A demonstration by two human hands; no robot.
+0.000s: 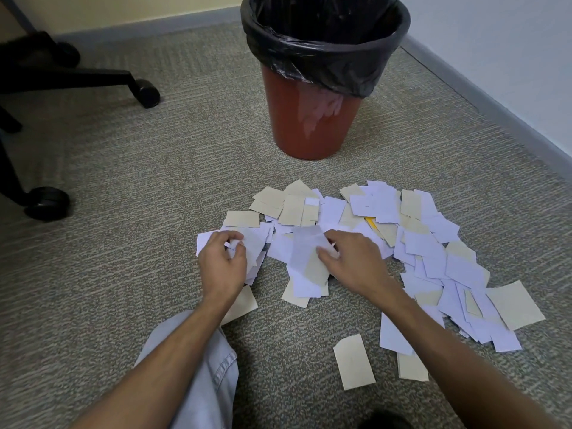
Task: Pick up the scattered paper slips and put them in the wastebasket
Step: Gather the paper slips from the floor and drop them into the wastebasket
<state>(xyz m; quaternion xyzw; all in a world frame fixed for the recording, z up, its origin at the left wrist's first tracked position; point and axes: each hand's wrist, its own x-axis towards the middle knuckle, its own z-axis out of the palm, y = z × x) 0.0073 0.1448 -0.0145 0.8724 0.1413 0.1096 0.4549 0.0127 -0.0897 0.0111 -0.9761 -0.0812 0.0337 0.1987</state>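
Item: paper slips (pixel 427 243), white and tan, strewn on grey carpet (pixel 154 181) in front of the wastebasket (pixel 312 119); both hands gathering.

Left hand (pixel 221 261) has its fingers curled round a crumpled bunch of white slips at the pile's left edge; right hand (pixel 349 258) pinches a few slips at the pile's centre. The wastebasket (red, black liner, upright) stands just beyond the pile, apart from it. An office chair base (pixel 93 78) sits far left. Most slips are not yet collected, some lying loose near the knee (pixel 198 351). Judgement: sweep overlapping slips inward into thick bunches, clamp firmly so none flutter loose, then carry each bunch well over the rim before letting go.
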